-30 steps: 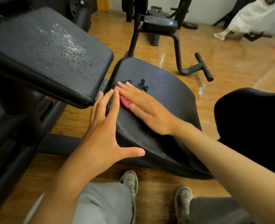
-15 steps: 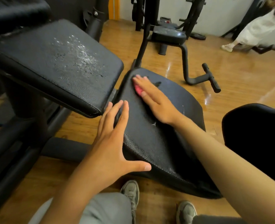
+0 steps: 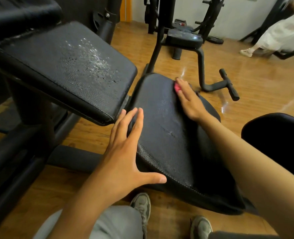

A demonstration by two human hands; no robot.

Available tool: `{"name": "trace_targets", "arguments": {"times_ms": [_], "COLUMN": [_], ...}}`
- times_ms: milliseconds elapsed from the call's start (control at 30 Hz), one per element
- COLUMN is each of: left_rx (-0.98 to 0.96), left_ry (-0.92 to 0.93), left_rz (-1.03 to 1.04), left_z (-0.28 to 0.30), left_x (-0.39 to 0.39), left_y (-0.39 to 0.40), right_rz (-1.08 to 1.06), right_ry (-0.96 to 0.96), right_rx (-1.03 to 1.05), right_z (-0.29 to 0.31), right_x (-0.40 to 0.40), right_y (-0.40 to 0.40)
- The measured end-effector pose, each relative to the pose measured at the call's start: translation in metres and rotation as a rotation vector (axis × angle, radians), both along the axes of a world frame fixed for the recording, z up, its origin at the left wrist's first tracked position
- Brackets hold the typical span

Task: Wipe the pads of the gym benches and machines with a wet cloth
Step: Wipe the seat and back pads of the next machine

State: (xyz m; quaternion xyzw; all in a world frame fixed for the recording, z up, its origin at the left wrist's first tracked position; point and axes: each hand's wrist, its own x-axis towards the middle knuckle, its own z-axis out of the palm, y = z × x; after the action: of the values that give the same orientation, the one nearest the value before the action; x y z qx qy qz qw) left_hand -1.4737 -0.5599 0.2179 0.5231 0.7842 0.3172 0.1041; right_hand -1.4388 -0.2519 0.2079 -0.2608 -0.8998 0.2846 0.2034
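Right hand pressed pink cloth flat at seat pad far edge.
Left hand lay open-fingered along pad's left edge, just beside the upper pad.

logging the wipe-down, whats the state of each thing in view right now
seat pad: tilted, faint wet sheen in the middle
red cloth: pressed flat under the fingers, at the pad's far edge
right hand: flat on the cloth, fingers straight
left hand: open, fingers straight along the pad's left edge, thumb spread
upper pad: droplets on it, surface cracked
far bench pad: shiny patches, looks wet
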Motion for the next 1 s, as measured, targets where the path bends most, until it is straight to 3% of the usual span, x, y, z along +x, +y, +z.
{"name": "trace_targets", "arguments": {"times_ms": [100, 267, 333, 400, 567, 667, 733, 867, 1000], "left_rx": [0.012, 0.011, 0.019, 0.029, 0.044, 0.051, 0.054, 0.052, 0.052], "left_ry": [-0.02, 0.003, 0.011, 0.012, 0.011, 0.002, -0.005, 0.017, 0.046], "left_rz": [-0.006, 0.005, 0.009, 0.005, -0.001, -0.005, -0.003, 0.015, 0.018], "left_z": [0.002, -0.001, -0.002, -0.003, -0.002, -0.001, -0.001, -0.005, -0.007], "left_x": [0.001, 0.0, -0.001, -0.001, -0.002, -0.001, -0.001, -0.003, -0.003], "left_y": [-0.001, 0.001, 0.0, -0.002, -0.001, -0.002, -0.001, 0.0, 0.0], "right_rz": [-0.135, 0.309, 0.372, 0.265, -0.285, -0.362, -0.268, 0.19, 0.397], "right_ry": [-0.073, 0.09, 0.098, 0.077, -0.003, 0.003, 0.031, 0.083, 0.129], "right_rx": [-0.065, 0.12, 0.148, 0.1, -0.132, -0.173, -0.14, 0.059, 0.036], "right_z": [0.004, 0.018, 0.014, 0.006, -0.031, -0.046, -0.041, -0.006, 0.003], "right_x": [0.0, -0.017, -0.02, -0.014, 0.051, 0.085, 0.085, 0.061, 0.075], "right_y": [0.009, -0.084, -0.084, -0.056, 0.022, 0.017, -0.01, -0.107, -0.163]}}
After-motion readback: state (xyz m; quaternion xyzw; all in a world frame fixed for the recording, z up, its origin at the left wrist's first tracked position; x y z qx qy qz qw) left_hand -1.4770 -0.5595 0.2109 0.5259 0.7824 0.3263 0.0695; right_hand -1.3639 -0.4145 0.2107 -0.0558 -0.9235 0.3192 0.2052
